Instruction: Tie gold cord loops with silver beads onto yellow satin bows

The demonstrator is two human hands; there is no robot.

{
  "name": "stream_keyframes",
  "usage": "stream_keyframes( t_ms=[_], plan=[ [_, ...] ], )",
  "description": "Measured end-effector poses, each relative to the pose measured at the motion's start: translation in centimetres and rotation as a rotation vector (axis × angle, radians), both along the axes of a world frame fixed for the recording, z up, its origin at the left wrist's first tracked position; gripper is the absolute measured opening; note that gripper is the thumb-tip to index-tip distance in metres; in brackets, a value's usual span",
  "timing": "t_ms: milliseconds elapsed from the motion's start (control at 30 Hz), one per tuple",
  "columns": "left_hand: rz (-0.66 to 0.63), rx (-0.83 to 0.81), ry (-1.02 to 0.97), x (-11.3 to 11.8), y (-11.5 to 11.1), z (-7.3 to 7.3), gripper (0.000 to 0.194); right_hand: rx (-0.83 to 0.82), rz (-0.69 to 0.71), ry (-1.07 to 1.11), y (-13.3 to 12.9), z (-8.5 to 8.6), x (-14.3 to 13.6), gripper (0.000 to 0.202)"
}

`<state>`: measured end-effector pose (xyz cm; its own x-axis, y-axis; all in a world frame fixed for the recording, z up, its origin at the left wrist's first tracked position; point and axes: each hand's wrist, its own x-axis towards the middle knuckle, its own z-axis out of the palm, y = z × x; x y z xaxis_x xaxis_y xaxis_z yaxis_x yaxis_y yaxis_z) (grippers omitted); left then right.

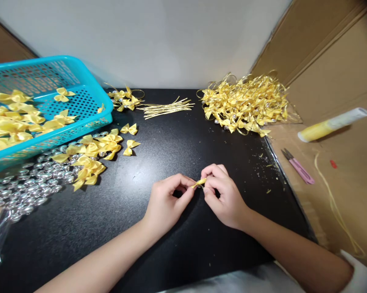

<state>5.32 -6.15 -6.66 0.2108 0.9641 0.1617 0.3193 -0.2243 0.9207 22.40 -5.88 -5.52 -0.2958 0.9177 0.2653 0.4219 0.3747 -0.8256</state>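
Between my two hands, a little above the black tabletop (159, 142), is a yellow ribbon bow (199, 182). My left hand (173, 195) pinches its left end between thumb and forefinger. From the other side, my right hand (223, 195) grips the bow's right part with thumb and fingertips. A thin strand shows by the right fingertips; its far end is hidden. Two loose yellow bows (130, 147) lie ahead and to the left, near a larger heap of bows (90, 162).
A turquoise basket (93, 116) of bows stands at the left, with silver beads (27, 183) before it. Gold ties (168, 107) lie at the back, beside a pile of finished-looking bows (244, 101). Pink thread snips (299, 167), a yellowish roll (333, 124) and a cord (333, 203) are at the right.
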Motion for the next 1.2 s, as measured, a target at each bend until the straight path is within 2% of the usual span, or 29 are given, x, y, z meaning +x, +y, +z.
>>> stream_keyframes(
  t_ms=[233,567,900,1200],
  plan=[
    [0.013,0.245,0.074,0.1,-0.2,0.4,0.012,0.060,-0.037,-0.047,-0.4,-0.2,-0.4,0.026],
    [-0.019,0.400,0.084,-0.2,-0.5,0.5,0.013,0.162,-0.061,-0.073,-1.0,-0.3,-0.6,0.021],
    [-0.074,0.435,0.071,-0.2,-0.6,0.5,0.013,0.163,-0.044,-0.095,-1.3,-0.3,-0.5,0.019],
    [-0.055,0.469,0.069,-0.5,-0.2,0.5,0.015,0.084,-0.118,-0.144,-1.1,-0.4,-0.5,0.016]
  ],
)
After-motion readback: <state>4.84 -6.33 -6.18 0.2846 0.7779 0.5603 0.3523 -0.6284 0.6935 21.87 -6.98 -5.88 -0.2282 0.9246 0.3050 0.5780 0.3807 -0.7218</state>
